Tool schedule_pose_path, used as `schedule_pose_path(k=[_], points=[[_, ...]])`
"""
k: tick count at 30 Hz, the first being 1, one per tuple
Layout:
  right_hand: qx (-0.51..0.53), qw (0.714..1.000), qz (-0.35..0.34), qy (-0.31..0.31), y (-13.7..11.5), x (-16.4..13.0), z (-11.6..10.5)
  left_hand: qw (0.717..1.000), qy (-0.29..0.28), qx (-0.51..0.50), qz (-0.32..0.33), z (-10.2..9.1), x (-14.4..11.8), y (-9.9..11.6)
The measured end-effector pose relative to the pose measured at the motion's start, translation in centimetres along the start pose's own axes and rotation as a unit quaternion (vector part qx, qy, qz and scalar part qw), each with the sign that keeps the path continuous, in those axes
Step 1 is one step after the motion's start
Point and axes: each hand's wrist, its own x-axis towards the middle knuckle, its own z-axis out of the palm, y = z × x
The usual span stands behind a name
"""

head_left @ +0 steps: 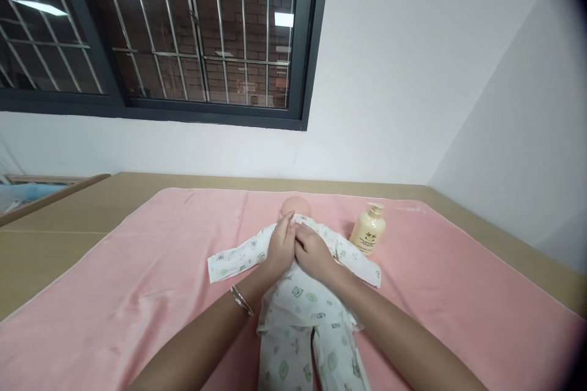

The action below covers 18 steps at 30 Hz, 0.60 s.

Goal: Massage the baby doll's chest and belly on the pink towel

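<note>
In the head view, a baby doll (pixel 296 204) lies on its back, it seems, along the middle of a pink sheet (pixel 151 244). Its head is close to the sheet's far edge, and its legs run off toward the near edge. It wears a white printed shirt (pixel 305 299) and matching trousers (pixel 287 360). The sleeves spread toward the left and right edges, and their ends look flat.

The left hand (pixel 280 244) is held fairly flat with its fingers close together. The right hand (pixel 312 249) is curled, and the two meet over the doll's chest. Their palms are hidden, so I can't tell if they have hold of anything.

The clothes look soft and bendy, easy to bunch up. The bare head looks smooth and hard, maybe a bit slippery. The doll is probably not very heavy. A good hold would be one hand under the head and neck and one under the bottom, not by a floppy sleeve.

A pale yellow bottle (pixel 368 232) stands near the sheet's far right corner, just beside a sleeve. Its top is on, and I can't see what is inside. The sheet covers most of the wooden table (pixel 50 256).
</note>
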Motion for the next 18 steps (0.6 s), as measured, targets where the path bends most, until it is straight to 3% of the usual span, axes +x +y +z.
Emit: schedule_pose_path(k=[4, 8, 12, 15, 18], points=[[-0.095, 0.993, 0.017, -0.074, 2.0, 0.5, -0.3, 0.999, 0.036, 0.030, 0.009, 0.5, -1.2, -1.2], [-0.178, 0.975, 0.110, -0.068, 1.7, -0.8, 0.0, 0.998, 0.040, 0.046, 0.009, 0.6, -1.7, -1.2], [-0.220, 0.971, 0.047, -0.084, -0.4, -2.3, 0.7, 0.998, 0.057, 0.030, -0.011, 0.4, -1.7, -1.1], [-0.183, 0.975, -0.011, -0.124, 0.3, -1.5, -0.2, 0.998, 0.056, 0.023, -0.015, 0.3, -1.6, -1.0], [-0.158, 0.979, 0.047, -0.124, 2.6, -0.1, -1.5, 0.997, 0.062, 0.040, -0.001, 0.4, -1.6, -0.9]])
